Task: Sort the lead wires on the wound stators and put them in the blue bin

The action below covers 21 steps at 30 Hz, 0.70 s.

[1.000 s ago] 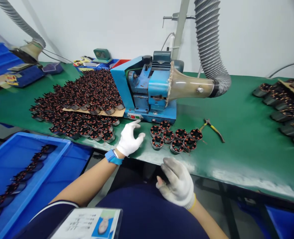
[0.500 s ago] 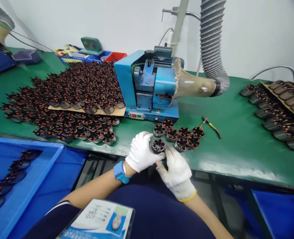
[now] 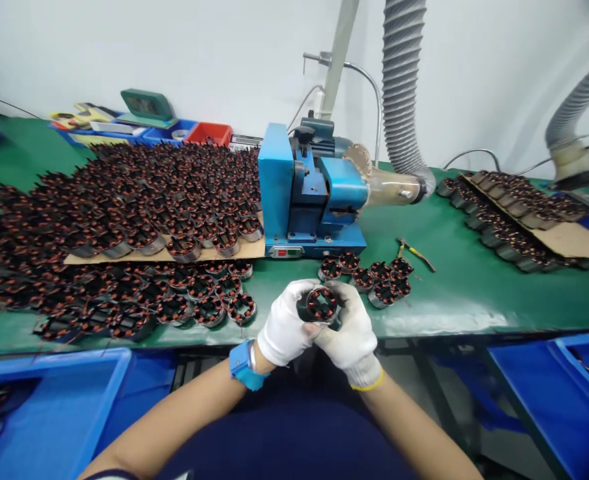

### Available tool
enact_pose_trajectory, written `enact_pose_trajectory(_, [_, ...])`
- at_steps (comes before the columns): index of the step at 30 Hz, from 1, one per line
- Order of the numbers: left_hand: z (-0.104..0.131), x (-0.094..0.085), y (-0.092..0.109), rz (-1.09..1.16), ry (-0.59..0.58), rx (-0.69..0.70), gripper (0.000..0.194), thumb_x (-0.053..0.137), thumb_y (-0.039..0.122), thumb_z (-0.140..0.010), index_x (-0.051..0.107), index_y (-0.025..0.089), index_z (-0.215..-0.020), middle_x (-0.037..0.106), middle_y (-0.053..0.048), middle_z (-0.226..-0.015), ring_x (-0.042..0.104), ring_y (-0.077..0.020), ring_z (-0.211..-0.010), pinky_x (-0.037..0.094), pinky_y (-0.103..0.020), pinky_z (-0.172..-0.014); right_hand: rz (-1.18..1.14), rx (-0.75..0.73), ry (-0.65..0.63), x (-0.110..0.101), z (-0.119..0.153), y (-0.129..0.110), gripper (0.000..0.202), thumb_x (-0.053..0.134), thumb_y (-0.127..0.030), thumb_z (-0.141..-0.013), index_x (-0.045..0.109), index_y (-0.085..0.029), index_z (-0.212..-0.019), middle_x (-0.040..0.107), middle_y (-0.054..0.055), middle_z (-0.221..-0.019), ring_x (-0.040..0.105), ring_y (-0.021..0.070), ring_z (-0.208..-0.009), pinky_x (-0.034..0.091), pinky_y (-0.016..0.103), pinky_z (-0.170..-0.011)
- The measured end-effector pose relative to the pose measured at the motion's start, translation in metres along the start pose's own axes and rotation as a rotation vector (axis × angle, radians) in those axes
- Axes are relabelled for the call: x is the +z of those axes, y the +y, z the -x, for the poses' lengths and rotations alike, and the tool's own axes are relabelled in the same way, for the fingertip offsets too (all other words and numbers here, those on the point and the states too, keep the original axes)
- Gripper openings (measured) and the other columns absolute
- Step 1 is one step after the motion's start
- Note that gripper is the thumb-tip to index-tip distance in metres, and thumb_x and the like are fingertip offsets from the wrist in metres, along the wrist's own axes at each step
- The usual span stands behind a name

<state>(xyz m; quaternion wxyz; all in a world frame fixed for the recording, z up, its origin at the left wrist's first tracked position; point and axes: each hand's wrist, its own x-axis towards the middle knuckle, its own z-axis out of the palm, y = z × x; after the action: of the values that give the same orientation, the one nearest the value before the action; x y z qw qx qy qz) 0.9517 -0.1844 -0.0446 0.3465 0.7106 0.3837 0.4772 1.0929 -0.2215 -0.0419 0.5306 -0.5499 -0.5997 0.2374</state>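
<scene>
Both my hands wear white gloves and grip one motor stator (image 3: 321, 304), a metal ring with black insulation and copper windings. My left hand (image 3: 287, 325) wraps its left side, and my right hand (image 3: 348, 325) closes round its right side, thumb at the front. The stator is held over the bench's front edge, its open top facing me. Just beyond my hands stands a small group of similar stators (image 3: 382, 294). Behind them is a blue machine (image 3: 279, 193) with a red and a green button. Pliers (image 3: 417, 254) with yellow handles lie to the right.
Stators crowd the green bench (image 3: 454, 293) at left, some stacked on a cardboard sheet (image 3: 87, 259). More stand at right under another cardboard sheet (image 3: 569, 241). A grey duct hose (image 3: 404, 80) joins the machine. A blue bin (image 3: 89, 407) with stators sits below left.
My right hand has come up and closed round the stator's right side; it was lower beside it before. The view has shifted, and the stator is now held by both hands.
</scene>
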Motion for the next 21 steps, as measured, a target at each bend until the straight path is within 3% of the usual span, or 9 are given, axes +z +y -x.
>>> enact_pose_trajectory(3, [-0.003,-0.009,-0.003,-0.006,-0.008,0.096,0.056,0.077,0.031,-0.067,0.051,0.024,-0.116,0.061,-0.010,-0.123,0.062,-0.0259,-0.114,0.052,-0.042,-0.099,-0.078,-0.087,-0.124,-0.003,-0.021,-0.014,0.056,0.076,-0.050,-0.067,0.061,-0.020,-0.112,0.062,0.011,-0.112,0.062,0.0277,-0.105,0.054,0.042,-0.091])
enact_pose_trajectory(5, [-0.005,-0.010,-0.004,-0.008,-0.012,0.140,0.054,0.075,0.027,-0.066,0.052,0.024,-0.115,0.060,-0.011,-0.124,0.061,-0.0262,-0.116,0.053,-0.042,-0.099,-0.151,-0.089,-0.138,-0.008,-0.036,-0.019,0.027,0.068,-0.043,-0.079,0.067,-0.020,-0.094,0.064,0.009,-0.101,0.063,0.0237,-0.099,0.053,0.039,-0.088])
enact_pose_trajectory(7, [-0.006,-0.004,-0.002,-0.024,-0.043,0.148,0.050,0.073,0.023,-0.066,0.053,0.024,-0.112,0.061,-0.010,-0.123,0.063,-0.0249,-0.113,0.054,-0.040,-0.097,-0.238,-0.039,-0.099,-0.017,-0.050,-0.020,0.018,0.061,-0.036,-0.086,0.067,-0.020,-0.079,0.065,0.006,-0.089,0.064,0.0200,-0.089,0.053,0.036,-0.082])
enact_pose_trajectory(9, [-0.007,0.007,0.003,-0.052,-0.058,0.143,0.048,0.074,0.024,-0.064,0.054,0.023,-0.108,0.064,-0.010,-0.116,0.066,-0.0241,-0.106,0.057,-0.038,-0.092,-0.324,0.014,-0.009,-0.031,-0.064,-0.018,0.022,0.059,-0.036,-0.088,0.065,-0.020,-0.075,0.065,0.004,-0.082,0.064,0.0184,-0.081,0.053,0.035,-0.078])
enact_pose_trajectory(12, [-0.017,0.029,0.009,-0.082,0.027,0.068,0.052,0.077,0.030,-0.062,0.053,0.022,-0.107,0.067,-0.009,-0.108,0.069,-0.0235,-0.098,0.058,-0.039,-0.089,-0.317,0.068,0.152,-0.055,-0.077,-0.012,0.025,0.058,-0.043,-0.087,0.064,-0.019,-0.081,0.066,0.005,-0.086,0.064,0.0179,-0.075,0.055,0.035,-0.072])
enact_pose_trajectory(14, [-0.030,0.042,0.012,-0.062,0.083,-0.034,0.060,0.079,0.034,-0.062,0.052,0.022,-0.114,0.068,-0.009,-0.110,0.069,-0.0235,-0.098,0.058,-0.039,-0.090,-0.255,0.067,0.091,-0.064,-0.077,-0.006,0.030,0.067,-0.044,-0.079,0.064,-0.020,-0.096,0.067,0.007,-0.094,0.066,0.0199,-0.080,0.057,0.036,-0.073])
enact_pose_trajectory(16, [-0.047,0.052,0.012,-0.025,0.099,-0.090,0.070,0.080,0.037,-0.062,0.050,0.022,-0.123,0.067,-0.009,-0.116,0.068,-0.0243,-0.103,0.056,-0.040,-0.094,-0.173,0.056,-0.026,-0.062,-0.073,0.001,0.059,0.079,-0.041,-0.066,0.058,-0.020,-0.117,0.066,0.010,-0.109,0.066,0.0245,-0.095,0.057,0.040,-0.084])
enact_pose_trajectory(18, [-0.067,0.058,0.010,-0.026,0.101,-0.083,0.070,0.081,0.037,-0.061,0.053,0.021,-0.124,0.065,-0.010,-0.120,0.065,-0.0257,-0.109,0.054,-0.041,-0.099,-0.100,0.076,-0.033,-0.053,-0.074,0.007,0.076,0.082,-0.035,-0.060,0.052,-0.020,-0.128,0.062,0.013,-0.120,0.063,0.0272,-0.108,0.054,0.044,-0.094])
enact_pose_trajectory(21, [-0.094,0.061,0.007,-0.066,0.157,-0.089,0.058,0.079,0.035,-0.063,0.060,0.018,-0.115,0.068,-0.011,-0.115,0.066,-0.0263,-0.106,0.053,-0.043,-0.099,-0.135,0.176,0.055,-0.035,-0.091,0.012,0.064,0.077,-0.033,-0.064,0.056,-0.017,-0.123,0.063,0.014,-0.118,0.065,0.0261,-0.103,0.055,0.044,-0.093])
